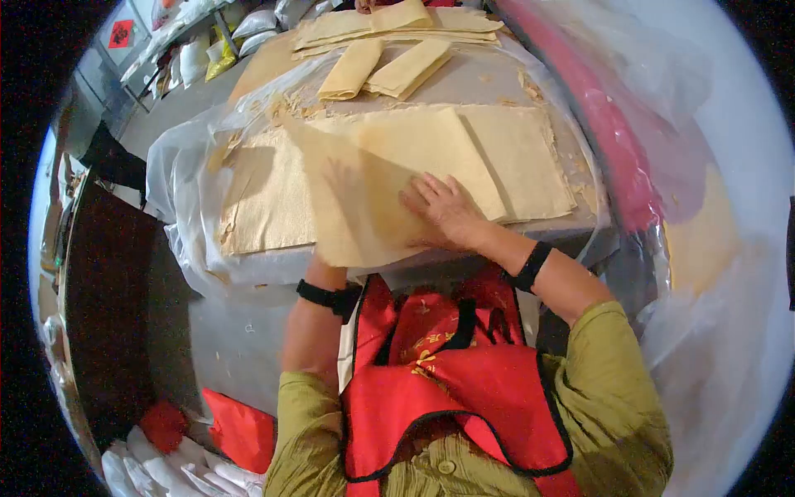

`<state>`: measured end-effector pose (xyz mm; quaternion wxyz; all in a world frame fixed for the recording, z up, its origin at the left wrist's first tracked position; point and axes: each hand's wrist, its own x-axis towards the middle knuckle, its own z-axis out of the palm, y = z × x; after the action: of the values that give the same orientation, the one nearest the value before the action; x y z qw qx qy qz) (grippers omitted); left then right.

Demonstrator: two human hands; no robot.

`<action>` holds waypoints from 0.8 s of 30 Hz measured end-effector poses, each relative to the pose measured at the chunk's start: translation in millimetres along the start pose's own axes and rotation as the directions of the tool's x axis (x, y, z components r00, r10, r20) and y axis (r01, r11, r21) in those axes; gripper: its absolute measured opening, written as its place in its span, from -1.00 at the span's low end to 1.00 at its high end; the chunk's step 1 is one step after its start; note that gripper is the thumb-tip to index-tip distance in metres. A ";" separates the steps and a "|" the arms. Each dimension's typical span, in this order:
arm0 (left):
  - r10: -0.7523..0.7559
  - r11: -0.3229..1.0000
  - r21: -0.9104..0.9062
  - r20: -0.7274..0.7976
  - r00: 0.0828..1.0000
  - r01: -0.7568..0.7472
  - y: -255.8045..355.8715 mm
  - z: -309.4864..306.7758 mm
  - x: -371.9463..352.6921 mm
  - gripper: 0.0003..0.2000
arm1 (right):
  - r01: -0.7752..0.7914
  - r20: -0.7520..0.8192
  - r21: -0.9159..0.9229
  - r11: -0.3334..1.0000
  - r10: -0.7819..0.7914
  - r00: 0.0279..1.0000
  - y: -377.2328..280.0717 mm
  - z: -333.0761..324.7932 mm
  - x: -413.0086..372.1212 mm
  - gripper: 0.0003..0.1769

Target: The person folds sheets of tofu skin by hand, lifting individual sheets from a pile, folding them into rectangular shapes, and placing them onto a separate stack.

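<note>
Workroom; plastic-covered table [489, 79]. Item: thin tan sheet [356, 207] at the near edge, its left part raised and curling over the flat stack [522, 157]. Right hand [443, 211]: flat, fingers spread, pressing the sheet. Left hand: hidden behind the raised flap, grip not discernible. Folded strips [406, 66] at the far edge. Step, seemingly: folding. Next calls for laying the flap square, without tearing.

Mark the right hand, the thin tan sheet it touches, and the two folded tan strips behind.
right hand [443, 211], head view, back of hand.
thin tan sheet [356, 207], head view, its lifted middle.
folded tan strips [410, 68], head view, right strip's top.
</note>
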<state>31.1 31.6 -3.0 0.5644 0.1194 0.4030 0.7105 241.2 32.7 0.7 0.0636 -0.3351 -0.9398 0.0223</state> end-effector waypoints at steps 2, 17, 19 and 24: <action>0.133 0.967 0.227 -0.070 0.989 -0.114 -12.8 21.8 16.5 -0.54 | -0.031 0.211 -0.101 0.994 0.052 0.976 -10.7 -29.8 0.9 -0.20; 0.385 -0.400 0.901 0.332 0.861 -0.169 -68.6 69.2 8.2 -0.44 | -0.248 -0.260 0.498 0.831 0.415 0.872 30.5 -67.1 -44.6 -0.67; 0.326 -0.362 0.910 0.326 0.887 -0.202 -58.6 68.3 12.0 -0.41 | -0.106 -0.462 0.281 0.954 0.231 0.856 41.1 -65.5 -34.0 -0.60; 0.431 -0.198 0.943 0.328 0.841 -0.266 -49.7 37.6 17.1 -0.34 | -0.122 -0.002 -0.004 0.992 0.122 0.992 49.7 -15.5 -10.7 -0.39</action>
<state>83.9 65.3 -18.8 0.0503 0.5544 0.7669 0.3194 282.6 64.4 10.7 0.0623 -0.3922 -0.9174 0.0239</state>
